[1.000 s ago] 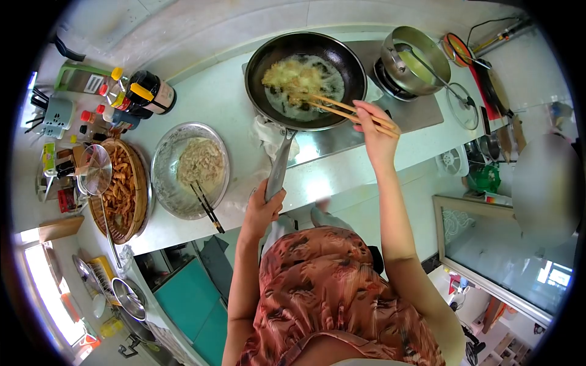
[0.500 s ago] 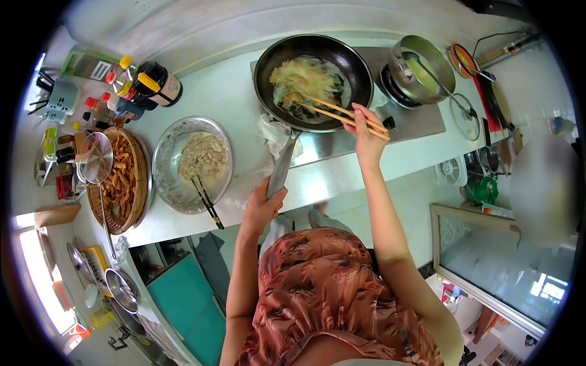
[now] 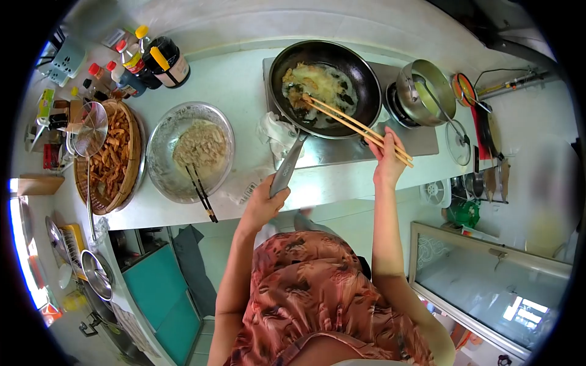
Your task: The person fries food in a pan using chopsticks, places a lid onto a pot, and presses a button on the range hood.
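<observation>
A: What does the left hand (image 3: 264, 204) hold?

B: Its fingers are wrapped around the handle (image 3: 287, 168) of a dark pan (image 3: 366, 79), apparently to steady it on the stove (image 3: 421, 143).

A: And the right hand (image 3: 389, 161)?

B: Thumb and fingers pinch a pair of wooden chopsticks (image 3: 351, 122) near the back ends, a grip that probably spares the skin from heat. The tips touch pale and browned food (image 3: 317, 82) lying in oil inside the pan.

A: Beyond the hands?

B: A steel pot (image 3: 408, 91) sits beside the pan, a ladle (image 3: 433, 100) propped in it. Across the counter (image 3: 247, 79), dark chopsticks (image 3: 201, 194) lean on the rim of a metal bowl (image 3: 160, 168) of pasty mix, their ends likely left outside for easy reach. Farther over, browned pieces (image 3: 117, 152) fill a woven basket (image 3: 135, 152).
</observation>
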Motion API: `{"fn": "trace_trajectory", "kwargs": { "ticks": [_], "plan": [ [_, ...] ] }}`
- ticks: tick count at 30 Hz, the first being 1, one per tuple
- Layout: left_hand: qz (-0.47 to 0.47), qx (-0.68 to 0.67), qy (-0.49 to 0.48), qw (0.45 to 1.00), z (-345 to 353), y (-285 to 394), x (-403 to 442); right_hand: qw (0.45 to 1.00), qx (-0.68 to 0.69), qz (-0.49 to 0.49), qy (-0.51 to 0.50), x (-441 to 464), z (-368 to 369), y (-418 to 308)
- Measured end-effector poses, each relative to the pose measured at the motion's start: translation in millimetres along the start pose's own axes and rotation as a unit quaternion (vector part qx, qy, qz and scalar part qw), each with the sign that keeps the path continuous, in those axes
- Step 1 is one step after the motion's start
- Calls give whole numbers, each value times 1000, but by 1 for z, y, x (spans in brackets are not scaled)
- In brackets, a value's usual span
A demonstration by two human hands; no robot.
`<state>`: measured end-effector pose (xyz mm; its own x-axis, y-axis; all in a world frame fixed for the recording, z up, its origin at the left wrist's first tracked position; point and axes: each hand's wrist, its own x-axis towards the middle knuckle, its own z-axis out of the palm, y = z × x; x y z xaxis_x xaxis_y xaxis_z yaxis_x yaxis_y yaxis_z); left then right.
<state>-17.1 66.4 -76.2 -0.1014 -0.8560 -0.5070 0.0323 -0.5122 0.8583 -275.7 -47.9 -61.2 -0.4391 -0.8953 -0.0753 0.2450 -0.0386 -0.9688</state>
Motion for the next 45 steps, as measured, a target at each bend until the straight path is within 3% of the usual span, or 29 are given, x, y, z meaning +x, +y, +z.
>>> {"fn": "trace_trajectory", "kwargs": {
  "ticks": [3,9,15,19,27,37,41,45],
  "plan": [
    [5,7,5,1000,0,0,0,1000,-3,-3,13,4,-14,1],
    [17,-13,4,1000,1,-2,0,976,-193,-103,-17,-9,-10,-27],
    [20,-22,-2,1000,1,-4,2,975,-164,-99,-112,-11,30,-14],
    [14,-23,-3,1000,1,-2,0,978,-134,-102,-121,-4,53,6],
    [15,-12,2,1000,-1,-3,1,997,-26,-68,-8,11,28,7],
    [35,60,-32,997,-7,7,3,997,-51,-60,18,6,-10,-9],
    [38,75,-26,996,-7,4,5,986,-137,-50,-79,-11,-14,-13],
    [20,100,-25,994,-7,11,2,986,-143,-65,-58,-21,-19,-40]
  ]
}}
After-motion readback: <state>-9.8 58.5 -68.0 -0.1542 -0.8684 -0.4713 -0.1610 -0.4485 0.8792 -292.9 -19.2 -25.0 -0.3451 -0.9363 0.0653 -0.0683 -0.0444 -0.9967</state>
